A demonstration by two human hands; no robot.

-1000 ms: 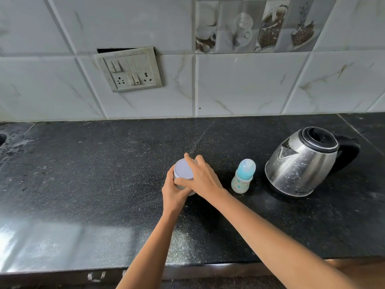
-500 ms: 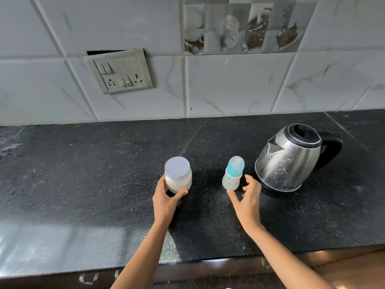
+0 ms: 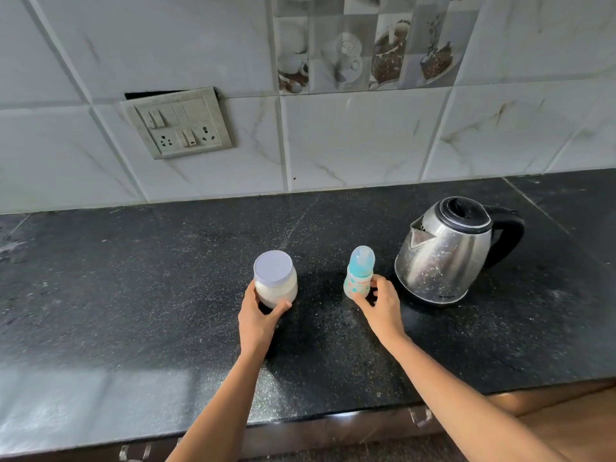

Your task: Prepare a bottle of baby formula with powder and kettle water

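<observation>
A clear jar of white powder (image 3: 276, 285) with a pale lilac lid stands on the black counter (image 3: 133, 295). My left hand (image 3: 258, 320) wraps its base from the near side. To its right stands a small baby bottle (image 3: 359, 273) with a blue cap and a patterned body. My right hand (image 3: 383, 305) has thumb and fingers closed around the bottle's lower part. A steel kettle (image 3: 445, 253) with a black lid and handle sits just right of the bottle, spout pointing left.
A tiled wall rises behind the counter, with a switch and socket plate (image 3: 178, 123) at upper left. The counter's front edge (image 3: 300, 425) runs below my forearms. Wet patches mark the far left of the counter.
My right hand left the jar's lid, moved right and closed on the baby bottle. My left hand stayed on the jar. The camera view shifted slightly.
</observation>
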